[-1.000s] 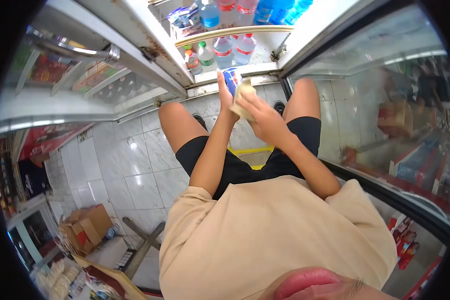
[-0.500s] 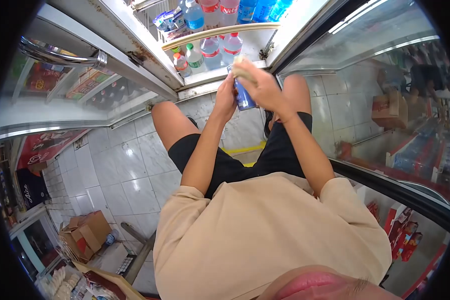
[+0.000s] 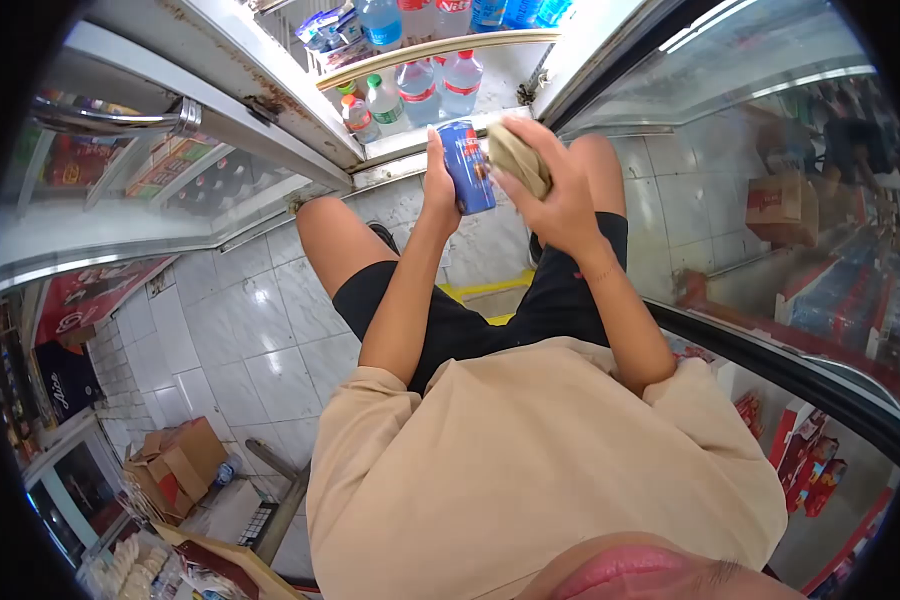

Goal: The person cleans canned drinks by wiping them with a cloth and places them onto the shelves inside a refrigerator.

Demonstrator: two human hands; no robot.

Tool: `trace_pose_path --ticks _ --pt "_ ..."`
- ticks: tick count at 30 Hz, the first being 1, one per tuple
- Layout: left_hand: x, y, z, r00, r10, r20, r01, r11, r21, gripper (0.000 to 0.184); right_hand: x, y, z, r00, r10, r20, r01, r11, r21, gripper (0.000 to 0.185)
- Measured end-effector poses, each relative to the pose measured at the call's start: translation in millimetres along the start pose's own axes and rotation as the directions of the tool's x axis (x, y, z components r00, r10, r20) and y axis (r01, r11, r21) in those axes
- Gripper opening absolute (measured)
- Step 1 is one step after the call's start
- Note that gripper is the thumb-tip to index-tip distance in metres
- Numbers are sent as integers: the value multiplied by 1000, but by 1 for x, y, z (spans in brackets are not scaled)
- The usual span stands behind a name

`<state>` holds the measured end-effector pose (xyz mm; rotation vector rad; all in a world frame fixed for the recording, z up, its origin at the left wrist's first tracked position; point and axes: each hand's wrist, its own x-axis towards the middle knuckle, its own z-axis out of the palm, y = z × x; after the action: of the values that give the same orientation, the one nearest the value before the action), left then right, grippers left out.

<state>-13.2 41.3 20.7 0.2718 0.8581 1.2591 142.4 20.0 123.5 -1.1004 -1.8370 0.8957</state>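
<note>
Tiled floor (image 3: 225, 340) beneath; left hand (image 3: 441, 190) around blue can (image 3: 468, 172), right hand (image 3: 565, 210) curled over cloth (image 3: 517, 162).

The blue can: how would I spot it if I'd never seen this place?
Find the open drinks fridge at the top. In front of it, the left hand grips the blue can. Unlike the shelved bottles, it is opaque and has no neck.

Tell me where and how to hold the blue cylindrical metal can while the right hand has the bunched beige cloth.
Likely best: grip the can around its side wall, from the left, as the left hand does. Its straight, rounded wall should suit a palm, and its right side, facing the cloth in the right hand, is left uncovered.
</note>
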Motion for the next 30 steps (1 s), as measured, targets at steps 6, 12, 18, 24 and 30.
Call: trace_pose_path --ticks 6,12,18,24,30 --pt "-14 -11 3 1000 -1 -12 1 1000 13 105 2 49 45 932 -284 226 355 846 -399 49" --pt "8 -4 -23 998 -66 2 65 987 -148 104 -54 -7 16 950 56 307 6 980 -197 45" --pt "15 -11 -17 997 -1 78 11 993 -119 67 -16 5 6 974 -88 -207 76 995 -62 43" --pt "3 -18 -1 996 21 82 -5 982 -190 62 17 38 45 981 -190 -35 186 978 -95 46" --pt "7 -3 -35 992 88 -91 -102 983 -152 55 -28 26 40 983 -4 184 3 1000 9 51"
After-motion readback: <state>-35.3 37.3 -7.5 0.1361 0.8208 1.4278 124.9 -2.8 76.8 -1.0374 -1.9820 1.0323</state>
